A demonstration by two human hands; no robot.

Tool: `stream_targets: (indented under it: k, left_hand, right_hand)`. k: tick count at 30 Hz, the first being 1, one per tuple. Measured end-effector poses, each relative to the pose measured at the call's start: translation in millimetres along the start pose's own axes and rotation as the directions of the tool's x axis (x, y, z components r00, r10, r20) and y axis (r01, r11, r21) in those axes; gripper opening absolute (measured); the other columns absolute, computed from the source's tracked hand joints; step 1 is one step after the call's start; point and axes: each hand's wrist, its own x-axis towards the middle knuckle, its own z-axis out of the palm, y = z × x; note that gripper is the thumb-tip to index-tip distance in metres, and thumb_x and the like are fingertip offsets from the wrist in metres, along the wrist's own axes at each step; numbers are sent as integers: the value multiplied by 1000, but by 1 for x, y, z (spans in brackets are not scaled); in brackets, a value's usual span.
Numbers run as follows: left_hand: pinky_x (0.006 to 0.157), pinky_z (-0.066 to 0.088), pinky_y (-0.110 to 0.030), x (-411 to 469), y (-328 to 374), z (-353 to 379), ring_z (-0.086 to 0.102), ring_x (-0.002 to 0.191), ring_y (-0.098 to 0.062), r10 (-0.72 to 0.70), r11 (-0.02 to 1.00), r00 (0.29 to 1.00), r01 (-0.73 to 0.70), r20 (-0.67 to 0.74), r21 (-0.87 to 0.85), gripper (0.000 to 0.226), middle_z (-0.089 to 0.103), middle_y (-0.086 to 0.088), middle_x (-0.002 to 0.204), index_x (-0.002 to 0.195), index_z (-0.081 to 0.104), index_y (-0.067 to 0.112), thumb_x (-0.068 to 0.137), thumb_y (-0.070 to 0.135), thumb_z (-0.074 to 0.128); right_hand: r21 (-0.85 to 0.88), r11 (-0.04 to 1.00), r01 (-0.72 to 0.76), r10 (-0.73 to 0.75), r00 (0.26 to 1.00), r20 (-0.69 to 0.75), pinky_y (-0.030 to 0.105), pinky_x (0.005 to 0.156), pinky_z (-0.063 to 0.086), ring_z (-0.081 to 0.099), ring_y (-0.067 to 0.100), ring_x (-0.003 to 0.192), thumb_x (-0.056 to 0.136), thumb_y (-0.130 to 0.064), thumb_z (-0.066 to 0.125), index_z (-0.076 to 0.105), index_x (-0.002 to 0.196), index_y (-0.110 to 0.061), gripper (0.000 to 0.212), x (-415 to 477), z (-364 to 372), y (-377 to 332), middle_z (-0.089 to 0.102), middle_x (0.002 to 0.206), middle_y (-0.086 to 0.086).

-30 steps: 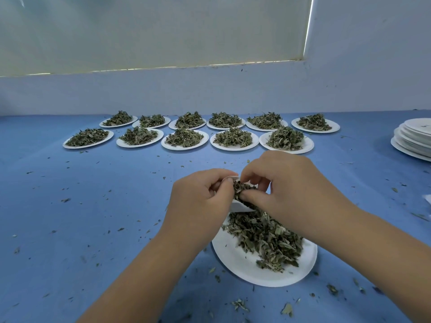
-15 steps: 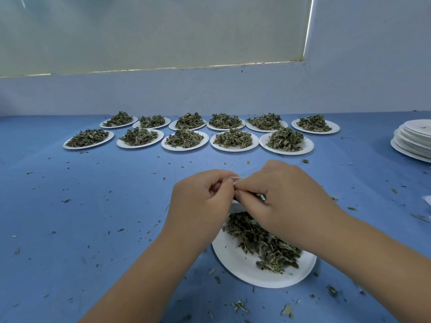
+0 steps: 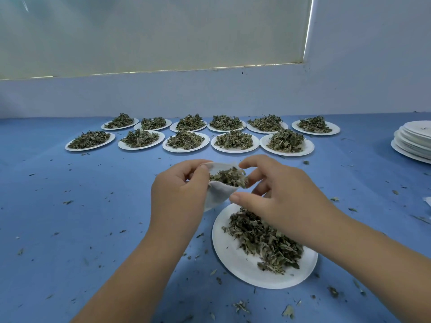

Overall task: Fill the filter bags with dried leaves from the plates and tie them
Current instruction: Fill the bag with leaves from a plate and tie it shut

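Left hand (image 3: 177,194): thumb and forefingers curled, pinching the bag (image 3: 218,194) at the left side of its mouth; mouth held open, facing up and to the right. Bag is off the table (image 3: 93,206), just above the plate's far-left rim. Leaves (image 3: 229,177) heaped in the mouth, some poking over its rim.

Right hand (image 3: 279,194): fingers loosely spread, nothing gripped; forefinger arched over the mouth, thumb tip at the bag's lower edge, contact uncertain.

Plate (image 3: 235,264): toward the near edge, right of centre, about half covered in leaves.

Far plates (image 3: 235,149): eleven, two rows along the far edge, all loaded. Empty stack (image 3: 412,145) at the right edge. Crumbs all over.

Step (judged): filling, bag part-full. Next: another pinch from the plate, or tamp the heap down; left hand must keep the mouth open. Tying not begun; no string seen
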Motion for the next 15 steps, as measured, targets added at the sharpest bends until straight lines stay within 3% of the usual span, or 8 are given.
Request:
stream_targets:
  k: [3,7,10,11,13,15]
  left_hand:
    - [55,49,-34,-2,0,3,59,59,-18,22,999,999,-23,24,23,24,67,2,66,77,73,33,90,20,59]
    - [43,37,-14,-7,1,6,47,45,-3,97,994,994,-100,58,54,25,60,5,56,77,71,35,90,17,60]
    - [42,30,-6,-12,4,12,42,40,-1,110,993,988,-115,112,40,22,52,14,46,81,74,28,90,13,60]
    - [42,33,-7,-14,5,13,45,41,-1,120,991,983,-126,138,34,22,56,15,48,81,75,27,90,13,59]
    - [48,47,-18,-18,6,16,58,50,-7,138,990,973,-143,188,14,26,66,10,59,80,75,29,90,13,58]
    - [57,55,-32,-21,8,17,64,60,-18,142,989,969,-146,201,6,27,69,4,65,79,75,32,91,14,58]
  right_hand:
    - [64,997,51,-43,992,-121,11,64,46,58,-4,71,83,-31,71,61,96,-39,19,1,-1,-2,61,75,-17]
    - [67,994,91,-78,983,-165,9,62,44,58,-2,67,82,-21,73,63,73,-40,24,1,-6,-1,64,69,-16]
    - [-48,985,167,-173,970,-172,12,61,42,57,3,68,81,-20,74,72,79,-34,14,-1,-6,-3,64,70,-13]
    - [-117,972,202,-220,961,-166,19,62,43,56,5,67,82,-21,73,73,83,-33,12,-2,-5,-4,63,70,-12]
    - [-246,940,236,-281,946,-164,32,57,44,50,6,62,83,-25,71,70,85,-31,7,-3,-2,-6,56,66,-16]
    - [-302,925,232,-294,939,-178,32,53,43,43,6,58,83,-30,67,67,81,-27,4,-3,-2,-6,44,60,-19]
